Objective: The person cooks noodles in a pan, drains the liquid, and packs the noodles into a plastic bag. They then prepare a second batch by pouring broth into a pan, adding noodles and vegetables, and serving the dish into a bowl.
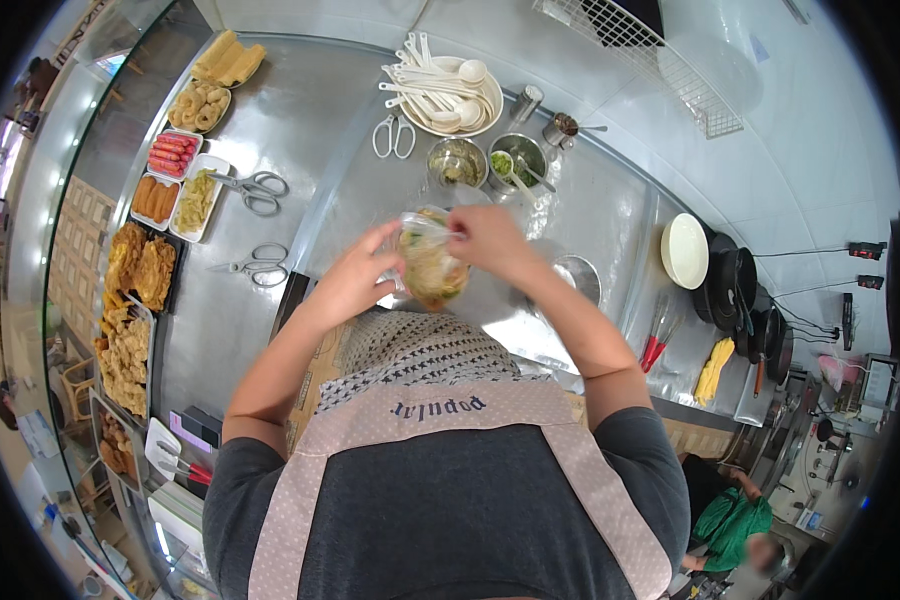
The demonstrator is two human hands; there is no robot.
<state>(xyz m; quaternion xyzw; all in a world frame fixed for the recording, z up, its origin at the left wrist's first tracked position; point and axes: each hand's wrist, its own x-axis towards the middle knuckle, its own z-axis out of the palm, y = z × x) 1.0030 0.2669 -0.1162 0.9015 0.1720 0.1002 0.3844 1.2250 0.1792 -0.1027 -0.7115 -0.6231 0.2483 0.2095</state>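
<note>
A clear plastic bag of mixed food, with green and orange bits inside, hangs over the front edge of the steel counter. At the bag's gathered top, my right hand pinches the plastic. My left hand is at the bag's left side, fingers spread and curved; whether it grips the plastic is unclear from blur. Just beyond the bag stand a steel bowl with sauce remains and a steel bowl of chopped greens with spoons in it. An empty-looking steel bowl is partly hidden behind my right forearm.
White ladles fill a large bowl at the back, beside white-handled scissors. Two metal scissors lie to the left, near trays of sausages and fried food. Red-handled tongs lie right. A person in green is at lower right.
</note>
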